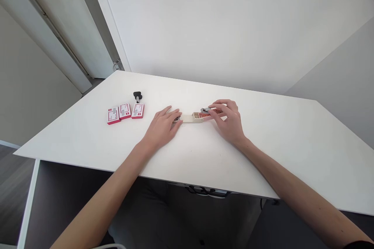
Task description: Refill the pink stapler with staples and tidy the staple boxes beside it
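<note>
Your left hand [163, 126] lies flat and open on one end of the cream tool [191, 118], hiding that end. Your right hand [229, 122] pinches a small grey piece [205, 110], too tiny to make out. The tool sits mid bench [263, 144], with free room all round. Three red boxes [125, 112] and a black knob [137, 96] sit well off to the left

This looks like an office or a plain workroom. The right hand [229, 118] pinches a strip of staples [205, 110] over an open stapler [194, 117] on a bare white desk [263, 144]. Well to the left of that grip lie three red staple boxes [125, 112] in a row. Behind it rise plain white walls [219, 27], with a grey wall [344, 81] off to its right. Below and nearer, cables [201, 190] hang under the desk edge.
</note>
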The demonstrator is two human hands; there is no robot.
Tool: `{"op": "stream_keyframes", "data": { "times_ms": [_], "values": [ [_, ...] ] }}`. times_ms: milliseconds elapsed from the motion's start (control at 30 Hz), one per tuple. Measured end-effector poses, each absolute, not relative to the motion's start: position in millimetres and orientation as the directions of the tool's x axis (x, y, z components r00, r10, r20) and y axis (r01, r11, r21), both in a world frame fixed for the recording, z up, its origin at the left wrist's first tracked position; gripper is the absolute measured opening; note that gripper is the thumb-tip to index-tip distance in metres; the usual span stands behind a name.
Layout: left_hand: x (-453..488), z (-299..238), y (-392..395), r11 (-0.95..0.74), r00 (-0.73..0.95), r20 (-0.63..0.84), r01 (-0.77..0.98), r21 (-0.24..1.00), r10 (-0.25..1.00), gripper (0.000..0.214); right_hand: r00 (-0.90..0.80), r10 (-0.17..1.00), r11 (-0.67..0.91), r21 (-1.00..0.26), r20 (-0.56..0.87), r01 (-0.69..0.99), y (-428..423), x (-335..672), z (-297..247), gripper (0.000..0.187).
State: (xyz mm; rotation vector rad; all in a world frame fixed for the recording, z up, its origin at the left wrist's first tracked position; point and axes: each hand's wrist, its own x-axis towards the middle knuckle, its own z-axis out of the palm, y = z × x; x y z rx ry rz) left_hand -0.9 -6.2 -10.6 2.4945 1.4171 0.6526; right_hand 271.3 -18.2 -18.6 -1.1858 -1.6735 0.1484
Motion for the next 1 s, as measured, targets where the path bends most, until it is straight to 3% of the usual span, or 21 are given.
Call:
{"op": "stream_keyframes", "data": {
  "times_ms": [1000],
  "values": [
    [0.8, -9.1, -6.7, -0.513, 0.428, 0.288, 0.771, 0.377, 0.856, 0.047, -0.078, 0.717, 0.525, -0.463, 0.693, 0.714, -17.9, 270.3, -17.5, 0.023]
  ]
}}
